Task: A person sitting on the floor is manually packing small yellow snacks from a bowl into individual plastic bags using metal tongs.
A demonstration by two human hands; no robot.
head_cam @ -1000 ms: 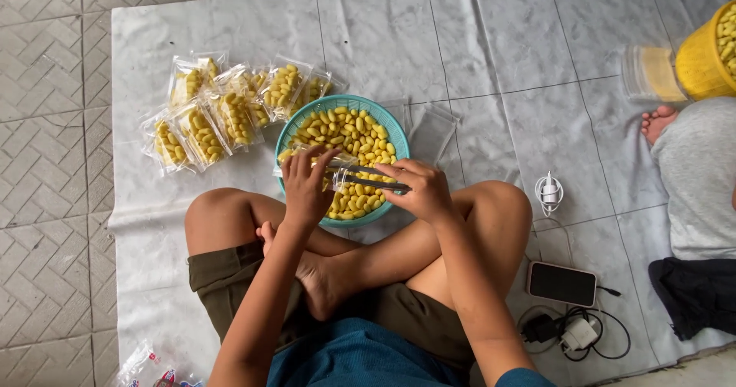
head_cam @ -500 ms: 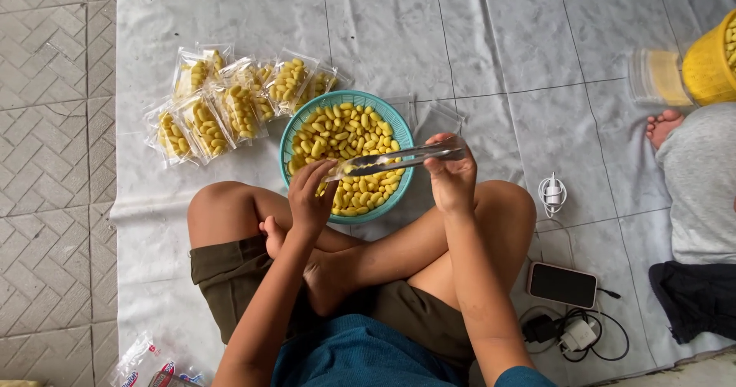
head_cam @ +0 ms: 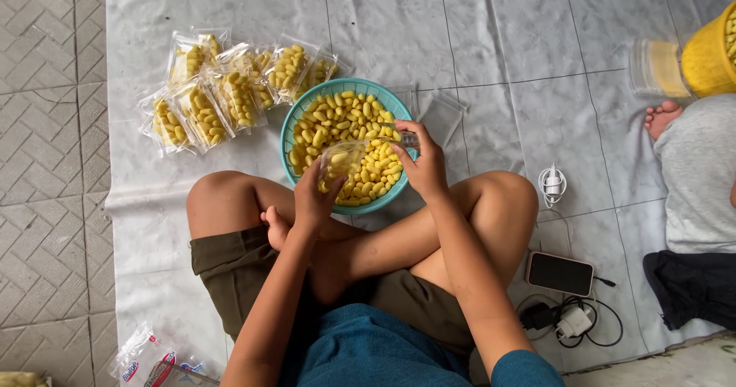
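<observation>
While sitting cross-legged: a person is filling a clear bag point(head_cam: 343, 159) over a teal basket point(head_cam: 295, 119).
Left hand point(head_cam: 316, 199): pinching the bag's lower edge.
Right hand point(head_cam: 424, 165): pinching its open mouth.
Handling: likely light, limp, slippery film; best held at the rim.

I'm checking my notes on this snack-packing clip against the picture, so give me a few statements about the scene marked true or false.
1. The teal bowl holds yellow puffed snacks. True.
2. The left hand holds a small clear bag over the bowl. True.
3. The filled bags lie to the right of the bowl. False: they lie in a cluster to its left.
4. The phone lies on the person's lap. False: it lies on the sheet beside the right knee.
5. The right hand is at the bag's open end. True.
</observation>
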